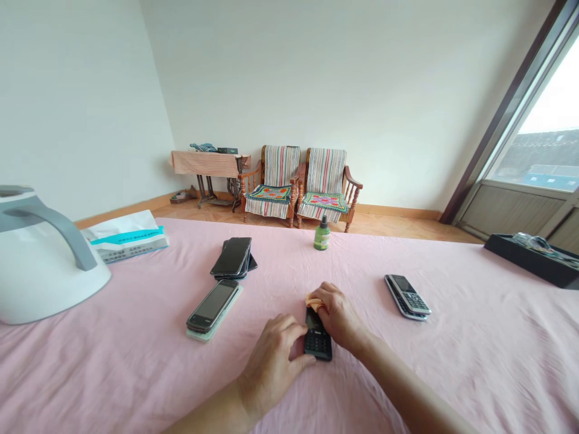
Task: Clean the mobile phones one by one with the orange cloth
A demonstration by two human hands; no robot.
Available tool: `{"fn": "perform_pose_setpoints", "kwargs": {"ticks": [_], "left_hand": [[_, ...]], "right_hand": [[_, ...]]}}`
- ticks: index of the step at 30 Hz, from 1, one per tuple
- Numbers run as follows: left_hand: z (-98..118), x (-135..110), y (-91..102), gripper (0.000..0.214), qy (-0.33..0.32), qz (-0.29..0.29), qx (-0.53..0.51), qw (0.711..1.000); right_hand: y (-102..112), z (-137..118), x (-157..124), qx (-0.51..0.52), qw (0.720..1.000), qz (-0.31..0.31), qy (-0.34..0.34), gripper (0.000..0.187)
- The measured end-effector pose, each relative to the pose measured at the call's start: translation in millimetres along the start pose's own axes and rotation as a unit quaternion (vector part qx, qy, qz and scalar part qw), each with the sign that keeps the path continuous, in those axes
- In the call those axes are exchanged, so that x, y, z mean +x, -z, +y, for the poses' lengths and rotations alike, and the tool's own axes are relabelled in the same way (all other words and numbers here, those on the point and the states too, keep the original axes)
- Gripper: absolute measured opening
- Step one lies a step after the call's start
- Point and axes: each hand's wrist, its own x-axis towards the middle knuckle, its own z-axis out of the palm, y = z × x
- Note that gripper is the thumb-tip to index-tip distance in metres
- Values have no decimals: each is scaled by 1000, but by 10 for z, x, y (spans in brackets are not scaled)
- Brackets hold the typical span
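A black keypad phone lies face up on the pink cloth in front of me. My left hand grips its left side, thumb by the lower edge and fingers beside the screen. Bunched in my right hand is a small orange-yellow cloth, pressed on the phone's upper end. The top of the phone is hidden under the cloth and fingers. To the right rest stacked keypad phones. On the left are a touchscreen phone on a pale one and a pile of dark smartphones.
A green spray bottle stands near the far edge of the pink tablecloth. At left are a white kettle and a tissue pack; a black tray sits far right. Two wooden chairs stand beyond.
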Motion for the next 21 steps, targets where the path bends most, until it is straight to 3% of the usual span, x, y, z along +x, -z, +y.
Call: {"fn": "perform_pose_setpoints", "kwargs": {"ticks": [5,12,18,21], "left_hand": [[35,4,17,25,-3,0,-9,1000],[21,-7,4,24,1,-11,20,1000],[31,-13,15,25,-15,-10,23,1000],[47,-17,27,21,-27,-18,35,999]], "right_hand": [[49,-90,-207,28,999,-38,23,30],[19,-29,38,-3,1000,-11,4,29],[44,-178,-263,19,999,-38,25,27],[26,-175,-246,7,999,-35,22,26]]}}
